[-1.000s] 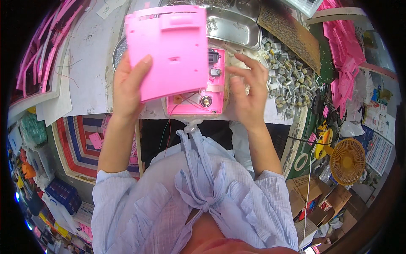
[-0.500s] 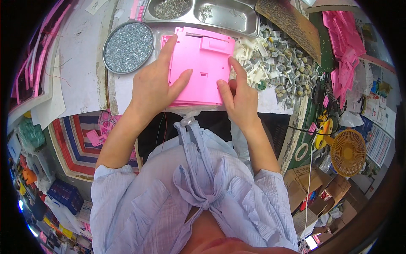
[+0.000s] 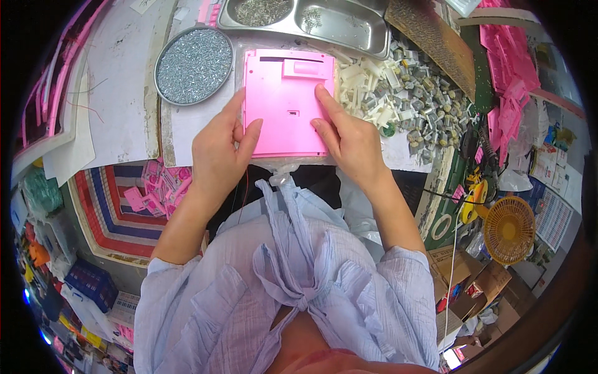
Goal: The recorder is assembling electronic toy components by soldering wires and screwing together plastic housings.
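A flat, squarish pink plastic casing (image 3: 280, 124) lies in front of me on a pad covered in clear plastic. Its upper part has a long slot and a raised block, with a small rectangular hole near the middle. My left hand (image 3: 219, 153) grips the left edge, thumb on top and the other fingers along the side. On the right edge, my right hand (image 3: 358, 144) has its thumb and index fingertip on the casing's face; its remaining fingers are partly hidden.
A round tray of screws (image 3: 194, 65) stands at the left. Beyond is a metal compartment tray (image 3: 339, 25) with small parts. Heaped white and grey parts (image 3: 423, 93) lie at right, below a brown board (image 3: 433, 47). Pink pieces (image 3: 165, 187) sit in a striped-lined container at lower left.
The pink casing has shifted toward me and slightly left, turning straighter. My left hand has moved lower along its edge, the index finger coming off the upper corner.
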A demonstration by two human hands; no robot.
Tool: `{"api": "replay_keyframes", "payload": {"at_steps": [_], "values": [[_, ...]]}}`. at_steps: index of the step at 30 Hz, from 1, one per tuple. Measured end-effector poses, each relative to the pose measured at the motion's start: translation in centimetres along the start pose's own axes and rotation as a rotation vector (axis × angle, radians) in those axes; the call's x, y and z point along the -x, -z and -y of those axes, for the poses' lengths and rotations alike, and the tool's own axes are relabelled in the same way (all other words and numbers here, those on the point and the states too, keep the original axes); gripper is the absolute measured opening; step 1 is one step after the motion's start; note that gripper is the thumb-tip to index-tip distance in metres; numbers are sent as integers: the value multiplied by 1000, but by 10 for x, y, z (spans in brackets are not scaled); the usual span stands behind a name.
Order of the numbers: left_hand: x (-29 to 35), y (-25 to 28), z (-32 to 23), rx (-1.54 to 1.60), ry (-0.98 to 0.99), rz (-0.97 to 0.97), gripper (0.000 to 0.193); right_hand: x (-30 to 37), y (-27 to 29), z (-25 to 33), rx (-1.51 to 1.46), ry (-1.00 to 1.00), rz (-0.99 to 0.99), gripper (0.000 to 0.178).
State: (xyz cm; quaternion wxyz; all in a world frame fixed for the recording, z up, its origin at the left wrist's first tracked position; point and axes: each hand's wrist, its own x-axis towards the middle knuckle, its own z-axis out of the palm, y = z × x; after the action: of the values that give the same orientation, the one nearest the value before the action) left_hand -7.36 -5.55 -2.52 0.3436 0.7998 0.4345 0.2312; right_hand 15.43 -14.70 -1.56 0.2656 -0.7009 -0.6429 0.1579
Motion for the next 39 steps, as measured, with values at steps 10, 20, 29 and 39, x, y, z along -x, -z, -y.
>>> {"api": "replay_keyframes", "payload": {"at_steps": [10,20,29,39], "values": [[-11,40,15,391,249,326,42,-16,18,14,350,74,215,48],[-72,77,86,-456,-250,-113,12,-98,50,57,588,242,540,29],[-84,63,96,-481,-222,-288,14,-222,-101,66,589,747,237,15],[-83,53,77,-215,-237,-237,17,-231,-90,61,389,528,108,18]]}}
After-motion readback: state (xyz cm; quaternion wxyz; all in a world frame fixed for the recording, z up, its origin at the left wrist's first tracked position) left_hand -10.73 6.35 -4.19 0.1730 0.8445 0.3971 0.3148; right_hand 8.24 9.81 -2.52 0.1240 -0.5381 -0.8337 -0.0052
